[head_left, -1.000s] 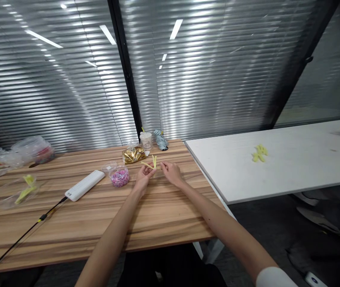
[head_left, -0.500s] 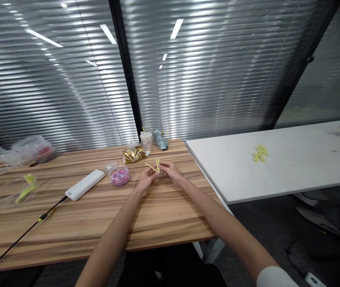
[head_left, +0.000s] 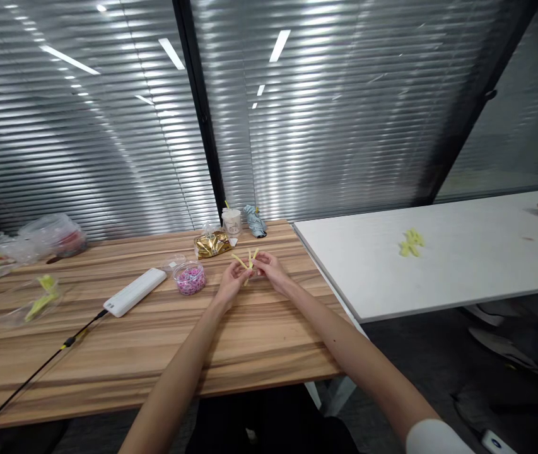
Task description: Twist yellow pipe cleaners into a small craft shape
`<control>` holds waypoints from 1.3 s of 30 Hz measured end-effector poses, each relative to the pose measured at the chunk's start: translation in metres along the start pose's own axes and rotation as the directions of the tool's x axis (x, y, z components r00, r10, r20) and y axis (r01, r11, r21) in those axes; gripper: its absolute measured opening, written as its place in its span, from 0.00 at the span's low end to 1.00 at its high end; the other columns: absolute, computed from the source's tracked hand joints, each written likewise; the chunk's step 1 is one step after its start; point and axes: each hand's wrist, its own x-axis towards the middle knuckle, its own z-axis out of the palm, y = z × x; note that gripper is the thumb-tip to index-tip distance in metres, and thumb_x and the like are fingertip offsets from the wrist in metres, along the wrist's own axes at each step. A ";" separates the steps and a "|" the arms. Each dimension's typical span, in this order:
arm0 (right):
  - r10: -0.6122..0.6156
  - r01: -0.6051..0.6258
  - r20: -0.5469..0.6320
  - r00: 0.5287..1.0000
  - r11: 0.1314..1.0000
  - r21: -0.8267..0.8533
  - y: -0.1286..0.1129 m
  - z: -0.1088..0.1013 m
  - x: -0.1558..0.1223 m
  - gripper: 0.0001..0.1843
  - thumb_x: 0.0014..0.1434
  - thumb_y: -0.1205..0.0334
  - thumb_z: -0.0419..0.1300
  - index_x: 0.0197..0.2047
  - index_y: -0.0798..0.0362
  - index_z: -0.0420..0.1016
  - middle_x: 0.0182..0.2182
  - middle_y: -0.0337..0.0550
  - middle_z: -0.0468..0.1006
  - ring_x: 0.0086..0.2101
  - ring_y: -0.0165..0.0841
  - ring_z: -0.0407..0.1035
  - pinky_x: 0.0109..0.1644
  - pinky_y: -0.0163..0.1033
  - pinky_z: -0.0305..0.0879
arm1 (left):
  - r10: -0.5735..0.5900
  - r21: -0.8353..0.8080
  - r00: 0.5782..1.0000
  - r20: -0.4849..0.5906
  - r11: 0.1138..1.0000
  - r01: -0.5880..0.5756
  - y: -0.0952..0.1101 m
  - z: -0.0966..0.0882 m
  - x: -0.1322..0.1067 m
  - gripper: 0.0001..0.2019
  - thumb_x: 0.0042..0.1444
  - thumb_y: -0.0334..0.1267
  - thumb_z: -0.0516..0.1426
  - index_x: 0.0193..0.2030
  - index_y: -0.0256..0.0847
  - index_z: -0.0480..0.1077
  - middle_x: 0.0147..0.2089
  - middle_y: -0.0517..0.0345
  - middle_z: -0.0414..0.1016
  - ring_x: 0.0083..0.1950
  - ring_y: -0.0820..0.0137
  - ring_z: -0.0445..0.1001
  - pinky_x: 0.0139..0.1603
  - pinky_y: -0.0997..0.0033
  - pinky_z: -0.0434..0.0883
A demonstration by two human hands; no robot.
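Head: looking down on your hands.
Left hand (head_left: 233,280): narrow pinch on the yellow strips (head_left: 250,261).
Right hand (head_left: 270,271): narrow, pinching them too.
Strips: crossed between your hands, above the table (head_left: 155,353), near the tub (head_left: 189,279).
Next: the crossing looked to need both hands.

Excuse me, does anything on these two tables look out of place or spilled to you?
A small stray scrap lies alone on the white table, apart from the yellow pile, so it looks dropped.
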 end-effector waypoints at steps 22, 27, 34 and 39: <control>-0.179 0.170 0.018 0.984 0.887 -0.429 0.001 -0.009 0.003 0.21 0.49 0.55 0.59 0.46 0.54 0.72 0.38 0.44 0.77 0.29 0.30 0.67 0.29 0.34 0.63 | -0.093 0.038 0.992 0.081 0.995 0.091 -0.001 -0.003 0.000 0.17 0.41 0.42 0.63 0.37 0.36 0.72 0.33 0.53 0.74 0.32 0.72 0.69 0.32 0.74 0.63; -0.294 0.266 0.055 0.954 0.754 -0.601 -0.001 -0.009 0.001 0.18 0.52 0.57 0.57 0.46 0.52 0.73 0.38 0.44 0.77 0.32 0.32 0.69 0.36 0.37 0.65 | -0.149 -0.061 0.982 0.115 0.986 0.157 -0.002 -0.006 0.002 0.19 0.40 0.40 0.63 0.41 0.36 0.70 0.34 0.51 0.75 0.34 0.69 0.73 0.36 0.72 0.66; -0.404 0.370 0.157 0.901 0.529 -0.764 -0.005 -0.005 -0.007 0.16 0.56 0.61 0.53 0.48 0.48 0.71 0.43 0.43 0.74 0.42 0.34 0.67 0.48 0.39 0.61 | -0.194 -0.152 0.975 0.110 0.966 0.209 -0.003 -0.009 0.004 0.19 0.38 0.37 0.65 0.39 0.36 0.70 0.35 0.50 0.75 0.36 0.68 0.74 0.37 0.70 0.68; -0.434 0.390 0.170 0.885 0.488 -0.781 -0.007 -0.005 -0.008 0.21 0.59 0.62 0.49 0.56 0.49 0.62 0.41 0.43 0.75 0.40 0.32 0.68 0.46 0.37 0.60 | -0.206 -0.164 0.975 0.082 0.962 0.217 -0.004 -0.009 0.004 0.17 0.39 0.37 0.65 0.37 0.36 0.70 0.34 0.51 0.75 0.34 0.69 0.74 0.32 0.74 0.68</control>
